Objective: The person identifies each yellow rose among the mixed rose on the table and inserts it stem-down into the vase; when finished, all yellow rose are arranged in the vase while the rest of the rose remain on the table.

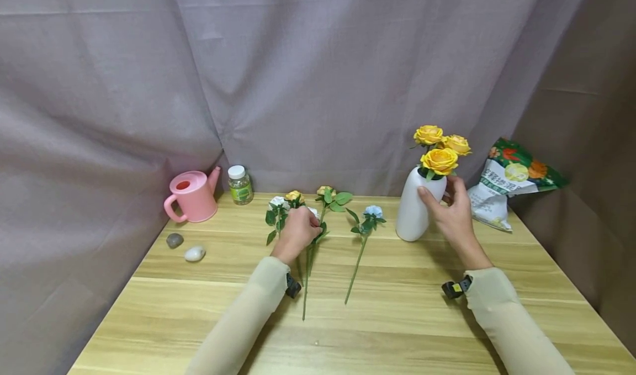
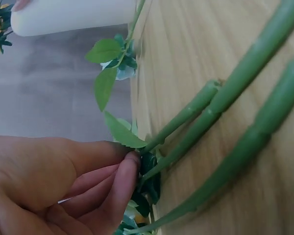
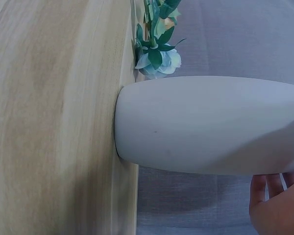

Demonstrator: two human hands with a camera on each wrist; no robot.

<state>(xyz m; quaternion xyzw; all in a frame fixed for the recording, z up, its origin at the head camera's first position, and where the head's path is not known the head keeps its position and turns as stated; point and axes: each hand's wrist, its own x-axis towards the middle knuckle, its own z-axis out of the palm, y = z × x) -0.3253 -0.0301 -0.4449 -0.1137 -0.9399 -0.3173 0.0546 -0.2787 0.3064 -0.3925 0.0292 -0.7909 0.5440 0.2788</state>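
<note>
My right hand (image 1: pixel 454 212) holds the white vase (image 1: pixel 413 212) near its neck, thumb on one side and fingers on the other. Three yellow roses (image 1: pixel 439 161) stand in the vase, which rests on the table. Over a group of artificial flowers, my left hand (image 1: pixel 296 232) pinches a green stem (image 2: pixel 186 112) close to its leaves, between thumb and index finger; the hand partly hides the blooms. White flowers (image 1: pixel 279 202) and yellow ones (image 1: pixel 295 196) show around that hand. Between the two hands, a light blue flower (image 1: pixel 374 212) lies on the table.
At the back left stand a pink watering can (image 1: pixel 195 197) and a small jar (image 1: pixel 240 187) with a white lid. Two stones, one grey (image 1: pixel 174 241) and one whitish (image 1: pixel 195 253), lie in front. A printed bag (image 1: pixel 502 184) leans at the right; a grey curtain (image 1: pixel 318 88) hangs behind.
</note>
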